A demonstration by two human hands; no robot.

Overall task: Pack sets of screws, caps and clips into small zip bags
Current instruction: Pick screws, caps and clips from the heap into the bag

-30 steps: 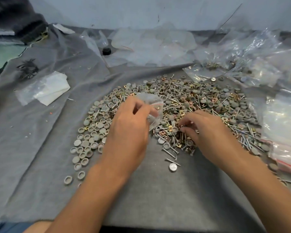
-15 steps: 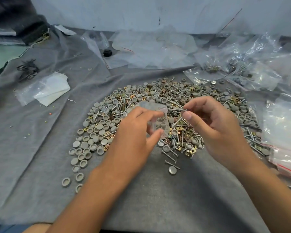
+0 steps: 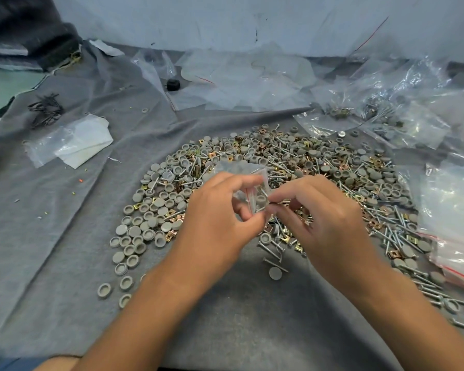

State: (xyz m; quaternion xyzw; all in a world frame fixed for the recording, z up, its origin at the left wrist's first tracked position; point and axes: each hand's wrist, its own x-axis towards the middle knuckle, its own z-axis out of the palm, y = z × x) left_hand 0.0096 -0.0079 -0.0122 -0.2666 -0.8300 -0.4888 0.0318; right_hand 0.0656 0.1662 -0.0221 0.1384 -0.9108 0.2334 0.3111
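Note:
A wide heap of grey caps (image 3: 156, 207), silver screws (image 3: 394, 231) and brass clips (image 3: 281, 172) covers the grey cloth (image 3: 51, 236). My left hand (image 3: 220, 223) holds a small clear zip bag (image 3: 252, 188) above the heap, thumb and fingers pinching its mouth. A screw and a cap show inside the bag. My right hand (image 3: 324, 223) is at the bag's mouth, its fingertips pinching a screw whose tip enters the bag.
Clear plastic bags holding more parts (image 3: 386, 113) lie at the back right. A red-striped zip bag (image 3: 456, 236) sits at the right edge. Folded white plastic (image 3: 75, 140) and dark clips (image 3: 46, 108) lie at left. A black cap (image 3: 172, 84) rests at the back.
My right hand lifted off the heap with a screw and moved left to the bag's mouth. My left hand raised the bag slightly and turned its opening toward the right hand.

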